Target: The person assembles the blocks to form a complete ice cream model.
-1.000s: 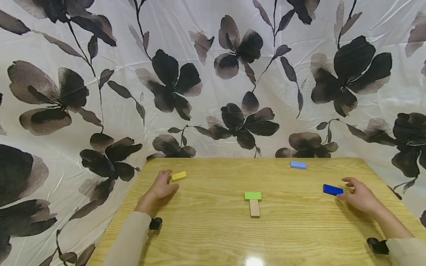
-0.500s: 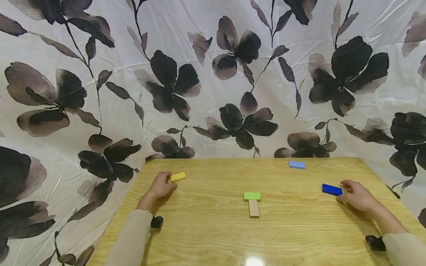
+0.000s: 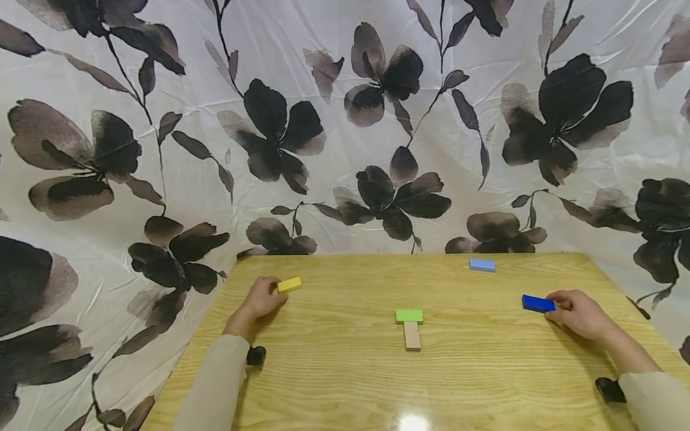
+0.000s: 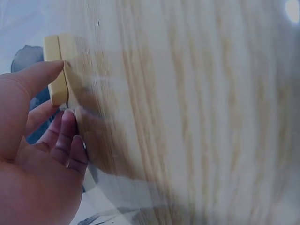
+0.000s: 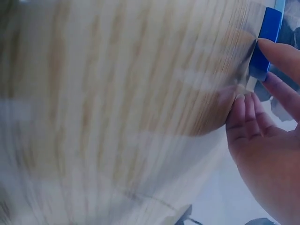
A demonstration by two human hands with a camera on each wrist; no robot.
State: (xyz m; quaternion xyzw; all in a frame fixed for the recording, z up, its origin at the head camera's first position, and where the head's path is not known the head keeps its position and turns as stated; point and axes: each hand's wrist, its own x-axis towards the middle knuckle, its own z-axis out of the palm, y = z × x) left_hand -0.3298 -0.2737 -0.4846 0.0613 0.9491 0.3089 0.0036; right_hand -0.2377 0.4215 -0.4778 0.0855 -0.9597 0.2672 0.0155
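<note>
On the left of the table, the yellow block [image 3: 290, 285] [image 4: 56, 70] lies flat, and my left hand [image 3: 260, 299] [image 4: 37, 136] pinches its near end between thumb and index finger. The other left fingers are bent beside it. At the right, my right hand [image 3: 582, 314] [image 5: 267, 131] pinches the end of the dark blue block [image 3: 536, 303] [image 5: 266, 42] with thumb and index finger. A green block [image 3: 409, 316] lies crosswise against the far end of a plain wooden block [image 3: 412, 336], mid-table.
A light blue block [image 3: 482, 265] lies near the far edge of the wooden table [image 3: 334, 383], right of centre. Behind the table hangs a white cloth [image 3: 334, 143] with dark flowers. Dark wrist cameras are strapped at both sleeves.
The right thumb and index finger have come in from beside the dark blue block and closed on its end. The left thumb has drawn in to the yellow block. The blocks have hardly moved.
</note>
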